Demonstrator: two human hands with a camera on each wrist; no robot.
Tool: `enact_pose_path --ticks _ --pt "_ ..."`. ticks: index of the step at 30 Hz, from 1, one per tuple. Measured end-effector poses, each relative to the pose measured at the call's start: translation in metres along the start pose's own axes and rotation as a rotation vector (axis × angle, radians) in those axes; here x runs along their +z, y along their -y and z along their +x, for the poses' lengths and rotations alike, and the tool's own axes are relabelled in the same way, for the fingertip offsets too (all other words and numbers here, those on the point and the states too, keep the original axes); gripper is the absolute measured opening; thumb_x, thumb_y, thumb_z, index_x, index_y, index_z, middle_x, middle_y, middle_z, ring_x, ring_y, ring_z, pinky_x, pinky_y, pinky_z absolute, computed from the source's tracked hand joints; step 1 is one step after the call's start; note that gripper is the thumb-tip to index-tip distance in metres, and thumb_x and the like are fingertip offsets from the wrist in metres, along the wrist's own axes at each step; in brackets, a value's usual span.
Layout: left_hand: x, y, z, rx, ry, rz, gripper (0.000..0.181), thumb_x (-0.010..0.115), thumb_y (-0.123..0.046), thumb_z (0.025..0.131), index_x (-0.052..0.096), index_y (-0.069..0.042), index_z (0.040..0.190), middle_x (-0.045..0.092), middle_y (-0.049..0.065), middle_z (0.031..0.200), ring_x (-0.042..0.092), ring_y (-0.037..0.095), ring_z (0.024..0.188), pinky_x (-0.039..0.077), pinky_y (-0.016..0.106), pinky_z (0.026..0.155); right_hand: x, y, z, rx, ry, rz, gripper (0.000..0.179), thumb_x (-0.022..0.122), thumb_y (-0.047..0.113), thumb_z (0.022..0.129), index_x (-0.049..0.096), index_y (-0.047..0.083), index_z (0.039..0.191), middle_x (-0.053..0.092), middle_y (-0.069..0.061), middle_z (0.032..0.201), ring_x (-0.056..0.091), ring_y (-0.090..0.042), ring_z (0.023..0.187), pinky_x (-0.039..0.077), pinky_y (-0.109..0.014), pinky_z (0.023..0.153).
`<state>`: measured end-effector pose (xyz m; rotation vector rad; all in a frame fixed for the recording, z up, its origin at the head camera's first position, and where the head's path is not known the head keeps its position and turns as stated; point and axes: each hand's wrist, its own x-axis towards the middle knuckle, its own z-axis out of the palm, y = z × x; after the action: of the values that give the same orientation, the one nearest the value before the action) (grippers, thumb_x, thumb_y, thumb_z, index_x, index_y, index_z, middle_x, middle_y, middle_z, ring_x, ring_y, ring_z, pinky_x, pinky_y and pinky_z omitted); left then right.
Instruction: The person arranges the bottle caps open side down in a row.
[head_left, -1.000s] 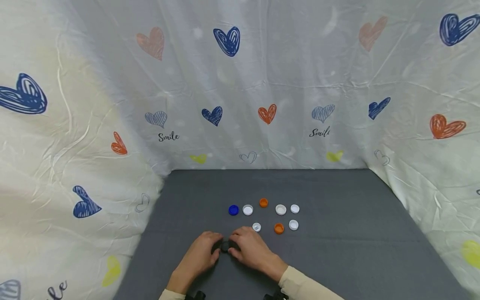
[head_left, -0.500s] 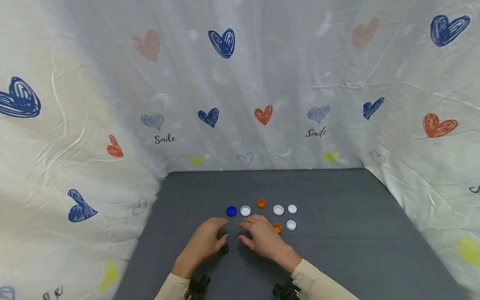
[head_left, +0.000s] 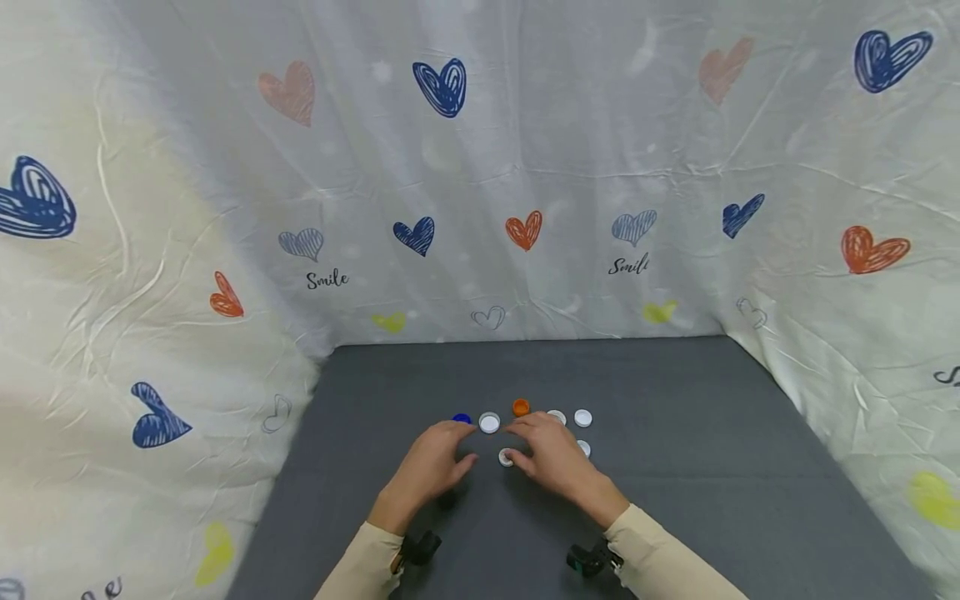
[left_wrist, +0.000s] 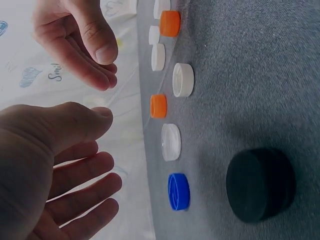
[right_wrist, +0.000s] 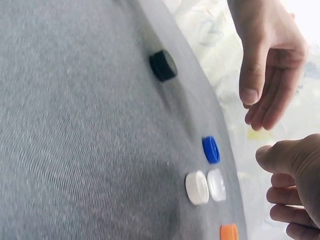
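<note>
My left hand (head_left: 431,460) hovers above the grey cloth, fingers loosely bent and holding nothing. Behind it, nearer me, the black bottle cap (left_wrist: 260,185) sits on the cloth. The blue cap (left_wrist: 178,192) lies by the left fingertips in the head view, partly covered. Across from it, my right hand (head_left: 557,457) is also raised and holds nothing; its thumb overlaps a white cap (head_left: 506,457). Between and beyond the two hands lie another white cap (head_left: 489,423) and an orange cap (head_left: 521,407). A second orange cap (left_wrist: 170,23) is hidden by my right hand in the head view.
Further white caps, one of them (head_left: 582,418) at the right end of the group, lie beyond my right hand. Grey cloth (head_left: 675,517) covers the table. A pale curtain (head_left: 480,167) printed with hearts rises at the back and sides.
Both hands were on either side of the black cap; they have spread apart, lifted and moved forward toward the coloured caps. The black cap stays behind on the cloth. The head view has shifted slightly.
</note>
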<state>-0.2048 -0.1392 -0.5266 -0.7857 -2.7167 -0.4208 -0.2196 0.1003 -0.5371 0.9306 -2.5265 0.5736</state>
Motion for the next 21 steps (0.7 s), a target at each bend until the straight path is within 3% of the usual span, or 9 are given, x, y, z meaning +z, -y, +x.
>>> enact_pose_path --ticks 9,21 --pt "0.017 -0.008 0.015 0.009 0.072 -0.027 0.043 0.084 -0.027 0.082 0.073 -0.009 0.119 0.074 0.003 0.113 0.070 0.019 0.104 0.057 0.038 0.090 0.001 -0.012 -0.006 0.006 0.004 -0.020 0.034 0.084 0.024 0.078 0.077 0.009 0.108 0.075 -0.004 0.108 0.067 -0.022 0.104 0.051 -0.042 0.096" --pt "0.036 -0.015 0.021 -0.012 0.145 -0.058 0.041 0.083 -0.027 0.083 0.073 -0.008 0.117 0.075 0.003 0.110 0.070 0.018 0.103 0.057 0.037 0.090 0.013 -0.016 -0.012 0.046 0.058 0.013 0.035 0.084 0.022 0.078 0.077 0.006 0.108 0.075 -0.006 0.109 0.067 -0.023 0.106 0.051 -0.044 0.096"
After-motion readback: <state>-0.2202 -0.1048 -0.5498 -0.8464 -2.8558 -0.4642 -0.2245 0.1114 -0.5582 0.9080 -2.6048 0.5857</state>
